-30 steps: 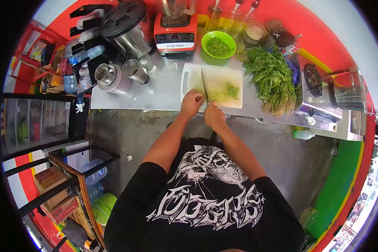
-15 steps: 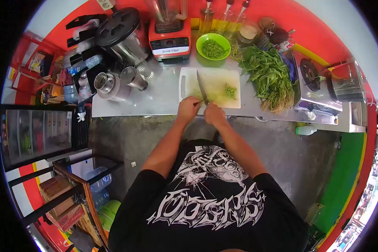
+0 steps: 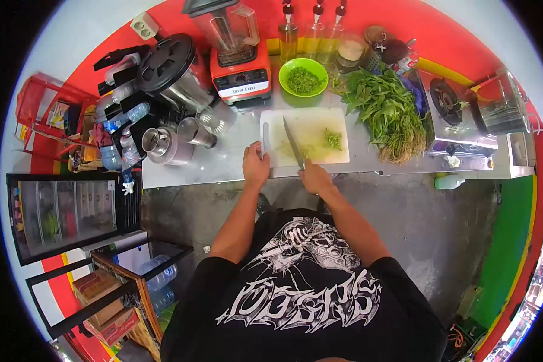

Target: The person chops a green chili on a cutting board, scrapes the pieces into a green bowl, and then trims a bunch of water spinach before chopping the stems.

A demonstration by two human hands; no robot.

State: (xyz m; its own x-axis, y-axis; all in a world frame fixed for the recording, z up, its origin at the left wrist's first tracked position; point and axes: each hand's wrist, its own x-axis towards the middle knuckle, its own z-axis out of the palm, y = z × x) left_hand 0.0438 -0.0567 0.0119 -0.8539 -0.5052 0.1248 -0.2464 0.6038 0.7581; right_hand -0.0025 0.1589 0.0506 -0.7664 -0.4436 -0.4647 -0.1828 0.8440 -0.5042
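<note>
In my right hand (image 3: 315, 177) is a kitchen knife (image 3: 293, 142), gripped by the handle, its blade slanting up and left over a white cutting board (image 3: 276, 120). My left hand (image 3: 256, 164) rests by the board's lower left corner, fingers stretched forward and thumb a little apart; contact with the board's edge is hard to make out. A small pile of green leaves (image 3: 333, 139) lies on the board's right side, with a greenish wet smear to its left. Behind the board, a lime green bowl (image 3: 285, 85) holds chopped greens (image 3: 306, 80).
A large bunch of leafy greens with roots (image 3: 385, 114) lies right of the board, beside a gas stove (image 3: 446, 108). A red blender (image 3: 241, 75) stands behind left, near metal cups (image 3: 196, 133) and a metal jug (image 3: 163, 145). Pump bottles (image 3: 288, 39) line the back wall.
My left hand has moved left, from beside the knife handle to the board's lower left corner. The knife stays in my right hand over the board. The camera view has shifted slightly.
</note>
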